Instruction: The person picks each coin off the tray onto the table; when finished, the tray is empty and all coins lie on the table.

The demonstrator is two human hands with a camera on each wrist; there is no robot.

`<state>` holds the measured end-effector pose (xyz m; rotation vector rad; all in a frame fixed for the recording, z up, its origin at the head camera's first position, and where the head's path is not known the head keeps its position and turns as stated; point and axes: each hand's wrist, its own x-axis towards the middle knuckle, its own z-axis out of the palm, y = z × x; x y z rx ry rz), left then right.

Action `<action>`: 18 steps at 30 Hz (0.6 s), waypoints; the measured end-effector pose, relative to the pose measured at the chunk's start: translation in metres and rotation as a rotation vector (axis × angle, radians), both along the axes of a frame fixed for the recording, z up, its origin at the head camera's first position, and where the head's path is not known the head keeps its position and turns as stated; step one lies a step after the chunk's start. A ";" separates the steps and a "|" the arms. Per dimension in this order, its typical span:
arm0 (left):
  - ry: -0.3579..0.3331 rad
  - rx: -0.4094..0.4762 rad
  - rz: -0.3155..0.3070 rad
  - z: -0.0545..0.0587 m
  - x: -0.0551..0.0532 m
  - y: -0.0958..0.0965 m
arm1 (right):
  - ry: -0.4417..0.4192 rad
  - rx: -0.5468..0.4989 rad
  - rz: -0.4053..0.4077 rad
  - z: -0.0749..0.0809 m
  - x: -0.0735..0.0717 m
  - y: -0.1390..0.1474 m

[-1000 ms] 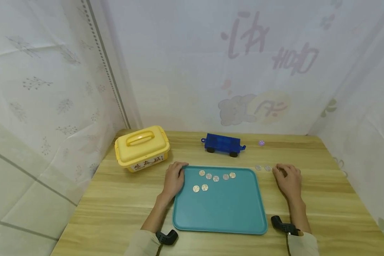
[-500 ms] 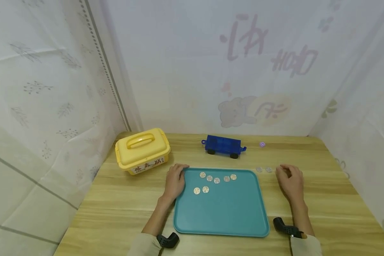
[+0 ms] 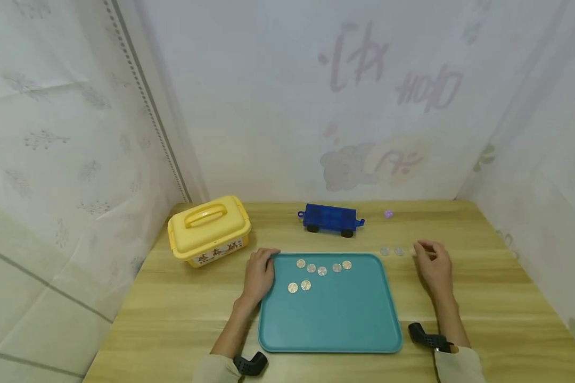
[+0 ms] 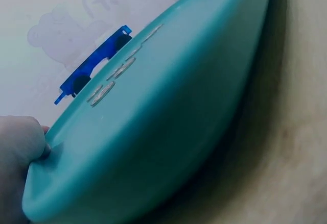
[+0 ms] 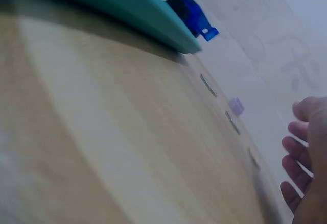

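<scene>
My left hand [image 3: 259, 274] holds the far left corner of a teal tray [image 3: 335, 319], its thumb [image 4: 20, 137] over the rim in the left wrist view. Several coins lie in the tray, five in a curved row such as this coin [image 3: 322, 271] and a pair nearer me with this coin [image 3: 293, 288]. Right of the tray, my right hand [image 3: 435, 268] is over the table with loosely bent fingers [image 5: 296, 170] and nothing between them. Beside its fingertips a row of three coins lies on the wood, one being this coin [image 5: 232, 122].
A yellow lidded box [image 3: 210, 229] with a handle stands at the back left. Behind the tray is a blue toy wagon [image 3: 329, 218] with black wheels. A small purple piece [image 3: 388, 214] lies at the back right. White printed cloth [image 3: 249, 106] encloses the wooden table [image 3: 172, 319].
My right hand has drawn away from the coin beside it, uncovering it at the row's right end. The left hand has stayed at the tray's corner. The head view has shifted slightly.
</scene>
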<state>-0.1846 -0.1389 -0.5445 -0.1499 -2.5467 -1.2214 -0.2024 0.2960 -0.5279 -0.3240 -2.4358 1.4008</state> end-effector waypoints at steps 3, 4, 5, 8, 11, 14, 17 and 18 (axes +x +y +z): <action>-0.002 0.009 -0.003 -0.003 0.003 0.000 | -0.004 -0.006 0.057 0.011 0.003 -0.009; 0.001 0.012 -0.004 -0.004 0.004 0.000 | 0.014 -0.001 0.084 0.016 0.004 -0.014; 0.005 0.012 -0.005 -0.005 0.004 -0.001 | 0.031 0.010 0.110 0.021 0.004 -0.019; 0.021 0.017 -0.008 -0.005 0.004 -0.002 | 0.109 0.045 0.191 0.034 0.005 -0.037; 0.032 0.008 -0.008 -0.005 0.003 -0.002 | 0.160 0.058 0.273 0.041 0.007 -0.059; 0.038 0.012 0.000 -0.006 0.002 0.000 | 0.182 0.086 0.355 0.039 0.011 -0.087; 0.039 0.016 0.003 -0.006 0.001 0.000 | 0.201 0.105 0.433 0.033 0.015 -0.117; 0.040 0.016 0.001 -0.006 0.001 0.000 | 0.199 0.104 0.462 0.032 0.017 -0.127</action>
